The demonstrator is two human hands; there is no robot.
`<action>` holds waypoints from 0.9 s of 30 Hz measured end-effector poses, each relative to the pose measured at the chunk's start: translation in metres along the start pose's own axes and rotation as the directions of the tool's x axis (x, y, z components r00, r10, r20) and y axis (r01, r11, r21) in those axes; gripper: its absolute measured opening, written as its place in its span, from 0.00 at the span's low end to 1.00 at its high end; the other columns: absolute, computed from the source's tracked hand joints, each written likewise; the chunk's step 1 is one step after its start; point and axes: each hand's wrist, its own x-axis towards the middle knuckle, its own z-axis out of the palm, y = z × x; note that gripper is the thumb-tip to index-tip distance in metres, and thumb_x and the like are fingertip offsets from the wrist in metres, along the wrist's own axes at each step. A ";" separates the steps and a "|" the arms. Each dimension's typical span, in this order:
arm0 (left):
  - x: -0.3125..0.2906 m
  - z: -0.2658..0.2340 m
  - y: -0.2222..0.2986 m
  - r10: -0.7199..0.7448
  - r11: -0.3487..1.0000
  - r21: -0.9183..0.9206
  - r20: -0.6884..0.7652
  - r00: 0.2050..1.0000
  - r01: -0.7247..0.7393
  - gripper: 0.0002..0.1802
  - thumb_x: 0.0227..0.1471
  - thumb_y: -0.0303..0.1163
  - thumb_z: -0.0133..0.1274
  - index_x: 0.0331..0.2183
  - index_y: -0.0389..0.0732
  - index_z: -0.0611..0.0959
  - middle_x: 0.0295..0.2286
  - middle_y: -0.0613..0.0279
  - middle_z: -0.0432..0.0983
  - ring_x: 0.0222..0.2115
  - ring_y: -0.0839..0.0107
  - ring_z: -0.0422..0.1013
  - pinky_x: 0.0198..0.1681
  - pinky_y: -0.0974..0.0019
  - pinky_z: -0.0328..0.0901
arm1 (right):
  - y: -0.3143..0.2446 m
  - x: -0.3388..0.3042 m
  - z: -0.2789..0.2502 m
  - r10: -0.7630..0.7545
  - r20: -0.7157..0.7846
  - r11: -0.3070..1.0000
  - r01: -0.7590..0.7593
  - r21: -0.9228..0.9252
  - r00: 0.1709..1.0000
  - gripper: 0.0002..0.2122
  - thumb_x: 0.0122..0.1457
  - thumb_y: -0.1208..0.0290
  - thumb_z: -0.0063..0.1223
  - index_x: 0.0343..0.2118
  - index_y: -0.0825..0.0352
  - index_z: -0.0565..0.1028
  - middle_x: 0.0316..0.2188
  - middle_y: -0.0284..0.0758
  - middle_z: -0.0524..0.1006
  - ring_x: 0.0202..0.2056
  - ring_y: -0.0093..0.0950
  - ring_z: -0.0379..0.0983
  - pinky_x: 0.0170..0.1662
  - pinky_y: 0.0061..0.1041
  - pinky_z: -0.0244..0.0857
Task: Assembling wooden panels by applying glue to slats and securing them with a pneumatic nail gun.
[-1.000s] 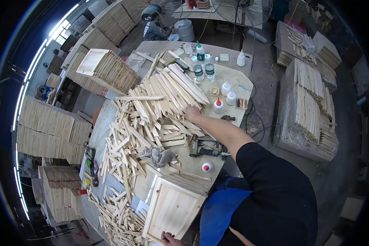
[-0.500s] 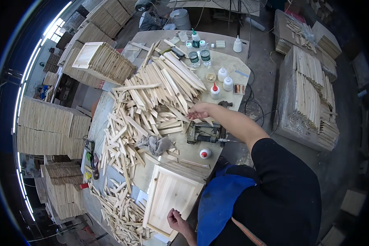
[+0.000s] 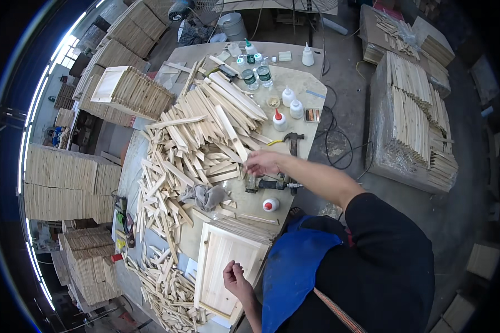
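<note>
My right hand [image 3: 263, 162] reaches across the bench with its fingers closed on the near end of a pale wooden strip [image 3: 231, 132]. The strip slants over a large heap of similar wooden strips [image 3: 189, 125]. My left hand [image 3: 237, 282] is loosely curled above a framed wooden panel [image 3: 226, 263], with nothing visible in its fingers. That panel lies on top of a stack at the bench's near edge. Next to my right hand lie a hammer [image 3: 293, 143] and a dark air tool [image 3: 273, 185]. A grey rag [image 3: 204, 195] rests among the strips.
Several glue bottles stand at the bench's far right, one with a red tip [image 3: 279, 120]. A red-capped bottle [image 3: 270, 205] is nearer. Short wood pieces [image 3: 172, 288] cover the near left. Wrapped wood stacks [image 3: 411, 122] stand right; panel stacks [image 3: 66, 183] stand left. Cables [image 3: 339, 141] trail on the floor.
My right hand has closed on the end of a wooden strip and drawn it slightly toward me. My left hand has lifted a little, still curled over the panel. The view has shifted slightly.
</note>
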 end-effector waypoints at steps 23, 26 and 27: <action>0.055 -0.037 0.105 0.640 0.597 0.472 0.207 0.740 -0.648 0.28 0.63 0.37 0.55 0.59 0.34 0.69 0.38 0.46 0.74 0.35 0.55 0.70 0.36 0.55 0.65 | 0.135 -0.140 0.085 -0.110 0.024 0.883 0.109 -0.456 0.994 0.14 0.67 0.58 0.52 0.35 0.65 0.79 0.28 0.30 0.81 0.26 0.21 0.76 0.28 0.25 0.72; 0.050 -0.087 0.032 0.392 0.294 0.857 0.297 0.871 -0.424 0.39 0.57 0.46 0.63 0.64 0.43 0.69 0.56 0.41 0.71 0.57 0.43 0.66 0.54 0.48 0.67 | 0.140 -0.141 0.036 0.047 -0.276 0.983 -0.093 -0.156 0.960 0.16 0.69 0.59 0.48 0.30 0.64 0.80 0.25 0.29 0.78 0.26 0.19 0.75 0.27 0.22 0.69; 0.037 -0.078 0.025 0.631 0.238 0.806 0.296 0.718 -0.541 0.19 0.60 0.30 0.57 0.51 0.32 0.79 0.39 0.48 0.75 0.42 0.51 0.71 0.48 0.53 0.66 | 0.142 -0.140 0.017 0.112 -0.306 0.993 -0.117 -0.001 0.946 0.14 0.68 0.62 0.49 0.29 0.65 0.80 0.24 0.31 0.78 0.26 0.22 0.76 0.29 0.24 0.71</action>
